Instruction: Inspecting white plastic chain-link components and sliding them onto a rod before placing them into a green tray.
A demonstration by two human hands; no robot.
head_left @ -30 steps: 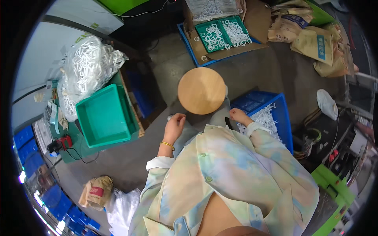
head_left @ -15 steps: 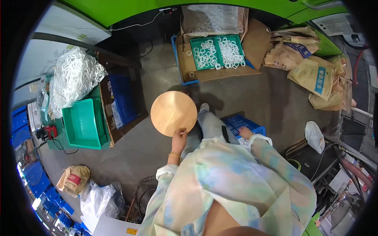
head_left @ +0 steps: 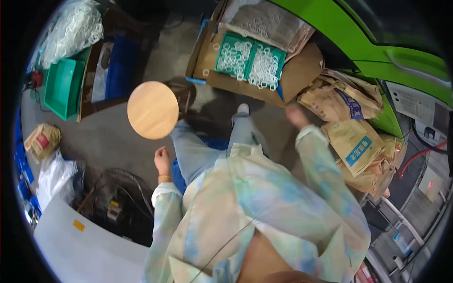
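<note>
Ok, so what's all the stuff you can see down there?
round wooden stool top: one, light tan, left of middle, beside the left knee
green trays of white rings: two, side by side on flat cardboard, top middle
brown paper sacks: several, tan, stacked on the right
empty green bin: one, far left
bag of white rings: one, clear, top left
green machine panel: top right
left hand: empty, loosely curled, below the stool
right hand: blurred, reaching toward the sacks
</note>
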